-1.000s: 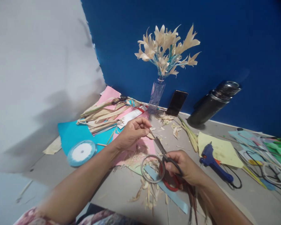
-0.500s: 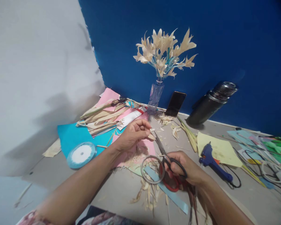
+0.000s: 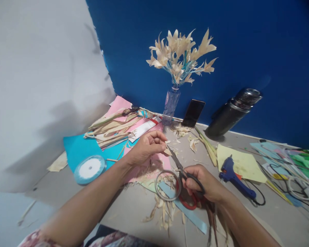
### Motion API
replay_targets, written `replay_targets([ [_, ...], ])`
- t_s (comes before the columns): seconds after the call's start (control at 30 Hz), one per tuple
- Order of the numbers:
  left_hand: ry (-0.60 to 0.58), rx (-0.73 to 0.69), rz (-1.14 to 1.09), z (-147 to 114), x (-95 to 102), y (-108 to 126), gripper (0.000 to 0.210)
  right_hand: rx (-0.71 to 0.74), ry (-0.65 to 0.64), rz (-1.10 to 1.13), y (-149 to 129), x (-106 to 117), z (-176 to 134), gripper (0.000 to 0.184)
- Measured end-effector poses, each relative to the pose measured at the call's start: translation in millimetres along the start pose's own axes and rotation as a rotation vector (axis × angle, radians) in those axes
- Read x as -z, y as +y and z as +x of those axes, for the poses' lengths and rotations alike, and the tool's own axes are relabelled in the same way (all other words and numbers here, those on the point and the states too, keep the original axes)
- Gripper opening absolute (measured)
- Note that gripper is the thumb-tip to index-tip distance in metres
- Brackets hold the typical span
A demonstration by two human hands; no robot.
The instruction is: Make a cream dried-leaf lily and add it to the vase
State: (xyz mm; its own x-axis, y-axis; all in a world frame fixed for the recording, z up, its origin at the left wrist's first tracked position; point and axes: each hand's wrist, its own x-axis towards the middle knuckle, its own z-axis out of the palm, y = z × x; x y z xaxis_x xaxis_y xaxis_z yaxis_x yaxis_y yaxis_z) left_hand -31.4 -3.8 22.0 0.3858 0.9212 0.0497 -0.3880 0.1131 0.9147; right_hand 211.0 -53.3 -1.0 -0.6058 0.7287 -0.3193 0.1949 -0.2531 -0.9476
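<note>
Between the thumb and fingers of my left hand [image 3: 151, 145] is a small pale piece of dried husk [image 3: 168, 151], mostly hidden by the fingertips. My right hand [image 3: 199, 180] grips black-handled scissors [image 3: 179, 164], whose blades point up and left and meet the husk piece. Whether the blades are cutting I cannot tell. Below the scissors lie a grey tape ring [image 3: 157, 185], a red-handled pair of scissors [image 3: 191, 206] and a light blue strip [image 3: 193, 218]. Husk scraps [image 3: 164, 214] are scattered around them.
Husk flowers [image 3: 180, 51] stand in a clear bottle [image 3: 170, 106] by the blue wall. A phone [image 3: 193, 114] and a dark flask [image 3: 229, 115] lean nearby. Rightward are a blue glue gun [image 3: 233, 178] and yellow paper [image 3: 247, 164]. Leftward are a ribbon spool [image 3: 90, 168] and husk strips [image 3: 113, 128].
The scissor blades have drawn slightly closer together and nearer the husk piece. My left hand has barely moved, and the things on the table stay put.
</note>
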Motion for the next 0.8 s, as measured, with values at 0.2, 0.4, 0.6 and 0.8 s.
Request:
replay_targets([
  [0.2,0.021,-0.014,0.003,-0.3,-0.6,0.5,0.032,-0.006,0.028,-0.044,-4.1,-1.6,0.5,0.061],
  [0.4,0.012,0.0,0.004,-0.1,2.4,-2.0,0.031,-0.023,0.052,-0.042,-5.5,-2.7,0.7,0.057],
  [0.6,0.008,-0.005,0.004,0.6,1.9,-2.1,0.029,0.011,0.024,-0.046,0.4,-2.1,-0.1,0.057],
  [0.8,0.02,-0.008,-0.004,0.0,-0.2,-2.5,0.029,0.01,0.013,-0.037,3.2,-1.0,0.7,0.064],
])
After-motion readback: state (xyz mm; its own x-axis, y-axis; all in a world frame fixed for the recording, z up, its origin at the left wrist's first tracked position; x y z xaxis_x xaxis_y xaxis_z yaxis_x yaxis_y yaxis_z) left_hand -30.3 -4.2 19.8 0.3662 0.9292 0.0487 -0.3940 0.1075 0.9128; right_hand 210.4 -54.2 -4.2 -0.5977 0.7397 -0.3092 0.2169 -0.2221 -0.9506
